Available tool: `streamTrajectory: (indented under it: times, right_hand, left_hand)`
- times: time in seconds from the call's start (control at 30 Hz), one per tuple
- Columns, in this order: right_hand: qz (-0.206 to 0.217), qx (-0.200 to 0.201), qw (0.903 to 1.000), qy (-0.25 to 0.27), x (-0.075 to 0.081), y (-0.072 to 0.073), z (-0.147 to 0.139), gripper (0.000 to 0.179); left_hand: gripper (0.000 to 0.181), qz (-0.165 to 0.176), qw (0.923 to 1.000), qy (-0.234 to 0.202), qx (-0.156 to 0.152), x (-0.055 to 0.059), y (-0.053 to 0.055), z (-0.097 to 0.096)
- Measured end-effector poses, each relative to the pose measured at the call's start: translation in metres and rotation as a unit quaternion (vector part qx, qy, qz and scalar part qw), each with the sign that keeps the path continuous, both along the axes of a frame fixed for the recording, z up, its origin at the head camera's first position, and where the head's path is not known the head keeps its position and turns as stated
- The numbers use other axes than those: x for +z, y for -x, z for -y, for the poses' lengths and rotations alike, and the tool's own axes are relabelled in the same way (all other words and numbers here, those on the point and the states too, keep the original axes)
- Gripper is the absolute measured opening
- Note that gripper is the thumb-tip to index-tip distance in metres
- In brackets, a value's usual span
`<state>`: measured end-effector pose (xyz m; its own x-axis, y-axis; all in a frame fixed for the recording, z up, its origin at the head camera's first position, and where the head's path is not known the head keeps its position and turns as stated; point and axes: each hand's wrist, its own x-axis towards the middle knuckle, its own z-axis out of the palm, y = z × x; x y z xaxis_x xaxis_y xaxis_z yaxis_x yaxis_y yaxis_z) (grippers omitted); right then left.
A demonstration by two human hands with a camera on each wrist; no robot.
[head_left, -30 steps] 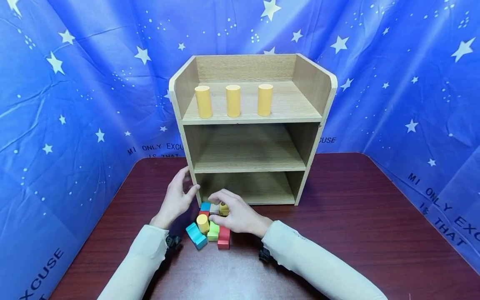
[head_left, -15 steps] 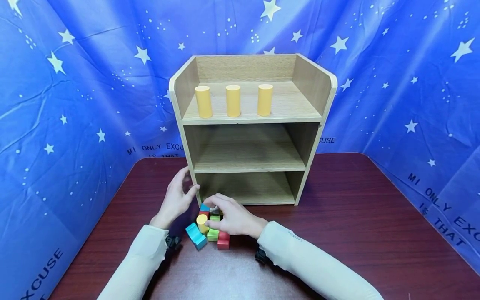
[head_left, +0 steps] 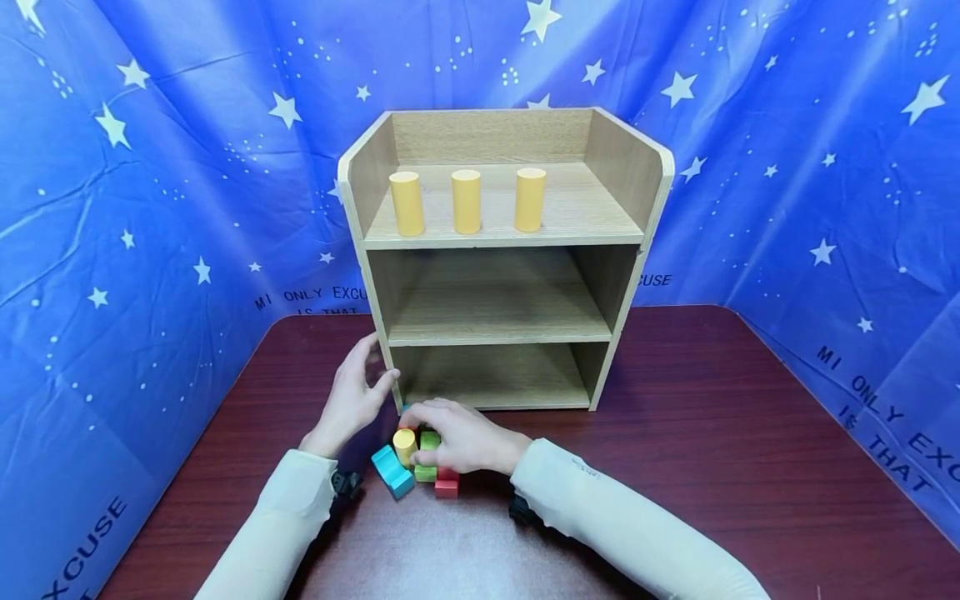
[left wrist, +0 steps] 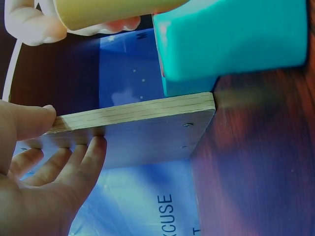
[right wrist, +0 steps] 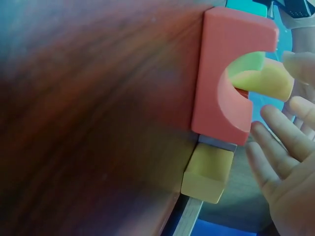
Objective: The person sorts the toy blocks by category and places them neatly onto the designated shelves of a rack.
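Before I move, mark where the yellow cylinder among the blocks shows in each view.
Head: the yellow cylinder is below and left of centre, just left of the right hand.
Left wrist: the cylinder lies along the top edge, left of centre, cut off by the frame.
Right wrist: the cylinder is upper right, partly behind the red block.
Shared landmark: the right hand, close to it in all three.
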<state>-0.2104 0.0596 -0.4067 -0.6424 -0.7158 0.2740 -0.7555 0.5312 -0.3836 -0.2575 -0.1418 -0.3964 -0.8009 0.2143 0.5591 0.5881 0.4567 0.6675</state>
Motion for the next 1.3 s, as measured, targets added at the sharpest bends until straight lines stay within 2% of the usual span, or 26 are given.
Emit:
streamTrajectory:
  times: [0.27,0.57,0.93,1.3]
  right_hand:
    - [-0.007,0.0,0.9995,-0.03,-0.002,0.0,0.002,0.034]
    - [0.006,-0.01,0.999,-0.043,-0.001,-0.002,0.004,0.035]
    - [-0.022,-0.022,0.9984,-0.047,-0.005,0.0,0.01,0.035]
    - [-0.036,-0.016,0.9984,-0.042,-0.005,0.001,0.011,0.033]
  left_hand:
    - [0.06,0.004,1.0,-0.001,-0.004,0.0,0.0,0.0]
    - [0.059,-0.001,1.0,-0.001,-0.002,0.0,0.0,-0.001]
    - [0.06,-0.001,1.0,-0.001,-0.002,-0.001,0.0,0.0]
    - [0.06,-0.002,1.0,-0.003,-0.004,-0.001,0.0,0.0]
